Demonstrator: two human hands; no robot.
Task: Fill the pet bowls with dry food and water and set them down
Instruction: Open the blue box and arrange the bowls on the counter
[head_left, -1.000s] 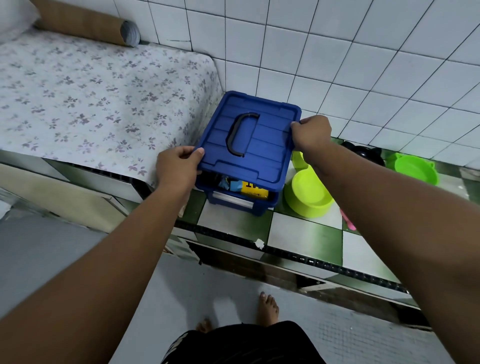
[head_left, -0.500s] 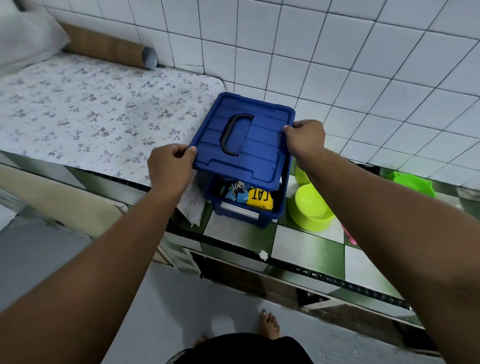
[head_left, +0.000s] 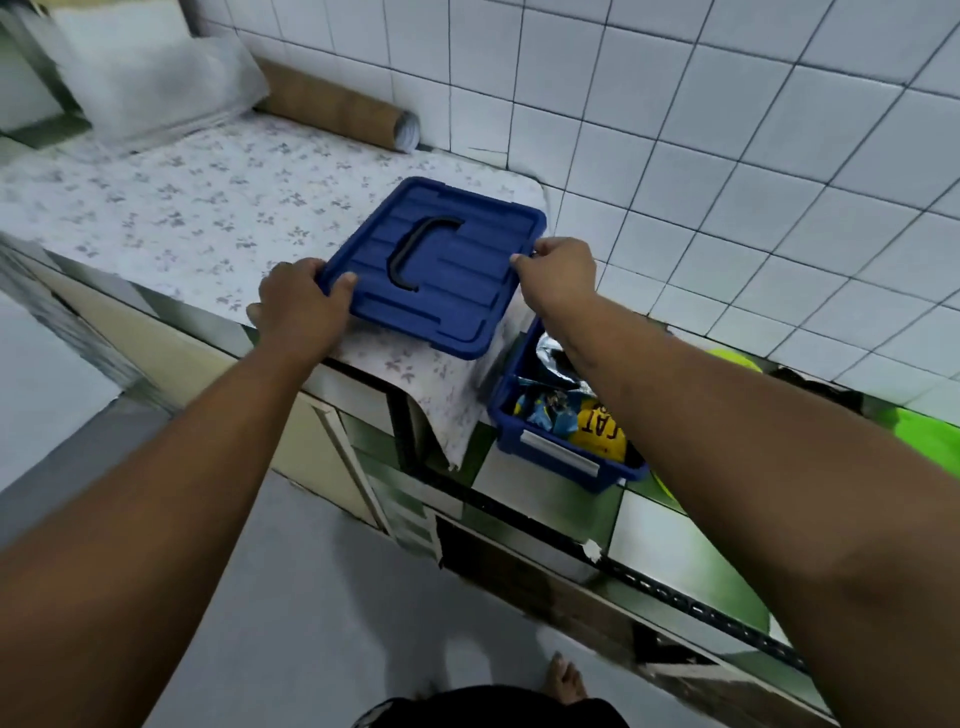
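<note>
Spanning both grips: blue lid (head_left: 441, 270)

This looks like a plain home utility or kitchen corner. White square wall tiles (head_left: 727, 130) with dark grout run behind a built-in table (head_left: 675, 530) faced in green and white tiles, its left part covered by a floral cloth (head_left: 182, 208) hanging over the front edge. Cabinet doors (head_left: 311, 447) sit beneath. A blue storage box (head_left: 561, 457) holding pet food packets (head_left: 597, 426) and green bowls (head_left: 924, 436) stand toward the table's right end. A bare foot (head_left: 566, 680) rests on the grey floor (head_left: 337, 597).
</note>
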